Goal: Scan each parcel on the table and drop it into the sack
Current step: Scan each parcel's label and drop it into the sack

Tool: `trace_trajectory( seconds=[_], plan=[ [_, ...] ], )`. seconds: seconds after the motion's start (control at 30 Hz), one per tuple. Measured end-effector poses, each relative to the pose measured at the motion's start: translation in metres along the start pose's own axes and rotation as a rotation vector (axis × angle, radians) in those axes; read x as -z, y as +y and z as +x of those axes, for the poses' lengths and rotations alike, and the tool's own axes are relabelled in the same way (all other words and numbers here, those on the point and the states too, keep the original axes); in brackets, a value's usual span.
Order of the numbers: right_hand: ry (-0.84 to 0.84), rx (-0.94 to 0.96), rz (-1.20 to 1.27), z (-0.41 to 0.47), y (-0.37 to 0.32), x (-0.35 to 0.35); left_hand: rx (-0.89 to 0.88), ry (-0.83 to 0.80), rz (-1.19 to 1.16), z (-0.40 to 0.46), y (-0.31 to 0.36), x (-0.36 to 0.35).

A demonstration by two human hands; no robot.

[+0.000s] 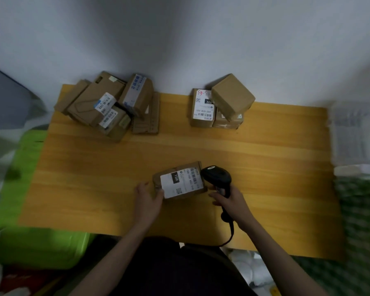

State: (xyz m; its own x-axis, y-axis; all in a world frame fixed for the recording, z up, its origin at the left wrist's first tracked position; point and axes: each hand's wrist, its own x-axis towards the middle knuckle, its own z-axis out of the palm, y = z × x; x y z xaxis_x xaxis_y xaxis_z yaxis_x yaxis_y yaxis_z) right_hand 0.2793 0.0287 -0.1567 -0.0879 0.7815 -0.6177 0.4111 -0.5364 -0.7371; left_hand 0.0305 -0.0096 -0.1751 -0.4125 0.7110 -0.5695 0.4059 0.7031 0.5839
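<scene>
Far to your left there is a bright green plastic thing (30, 242), soft and blurry, sitting lower than the counter. You cannot tell what it is. Above it is a grey-blue shape (7, 103) against the wall.

The yellow wooden counter (94, 178) has long light and dark stripes in the wood. It is pushed up against a plain white wall (179, 39) at the back.

At the back left of the counter sits a messy pile of brown cardboard parcels (107, 103). They lean on each other and touch. Some have white stickers with black bars and blue print.

Your left hand (147, 198) holds the near left corner of a small brown cardboard parcel with a white label (178, 181). Your thumb lies on the label and your fingers curl round the edge. This parcel is at the front middle of the counter, close to you. Its label faces up and shows "15H".

Just beside it on the right, your right hand (231, 201) grips the handle of a black barcode scanner (217, 177). The scanner head is right next to the parcel's right edge. A black cord (230, 233) hangs from the handle toward you.

At the back, right of the middle, is a smaller stack of brown cardboard boxes (220, 105). One box is tilted on top, and one has a white label with red writing.

Off the right edge of the counter are blurry white things (354, 135) and a green patterned cloth (363, 221).
</scene>
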Motion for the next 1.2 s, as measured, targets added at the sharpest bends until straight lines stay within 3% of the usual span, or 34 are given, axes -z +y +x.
trace_trajectory(
  seconds=[0.07, 0.13, 0.23, 0.5, 0.83, 1.2],
  plan=[
    [-0.006, 0.001, -0.061, -0.005, -0.005, 0.012, -0.283, 0.058, 0.229, -0.003, -0.001, -0.004],
    [-0.024, 0.030, -0.181, -0.008, -0.015, 0.028, -0.441, -0.024, 0.434, -0.006, -0.001, -0.014],
    [-0.112, 0.106, -0.415, -0.009, -0.039, 0.054, -0.400, -0.137, 0.607, -0.006, 0.001, -0.022],
    [-0.359, 0.272, -1.199, -0.002, -0.115, 0.070, -0.363, -0.100, 0.689, 0.001, 0.003, -0.016],
    [-0.422, 0.445, -1.415, 0.002, -0.139, 0.047, -0.345, -0.105, 0.647, 0.005, 0.001, -0.013],
    [-0.413, 0.464, -1.402, 0.000, -0.144, 0.051, -0.418, -0.066, 0.685, 0.008, 0.004, -0.009]
  ],
)
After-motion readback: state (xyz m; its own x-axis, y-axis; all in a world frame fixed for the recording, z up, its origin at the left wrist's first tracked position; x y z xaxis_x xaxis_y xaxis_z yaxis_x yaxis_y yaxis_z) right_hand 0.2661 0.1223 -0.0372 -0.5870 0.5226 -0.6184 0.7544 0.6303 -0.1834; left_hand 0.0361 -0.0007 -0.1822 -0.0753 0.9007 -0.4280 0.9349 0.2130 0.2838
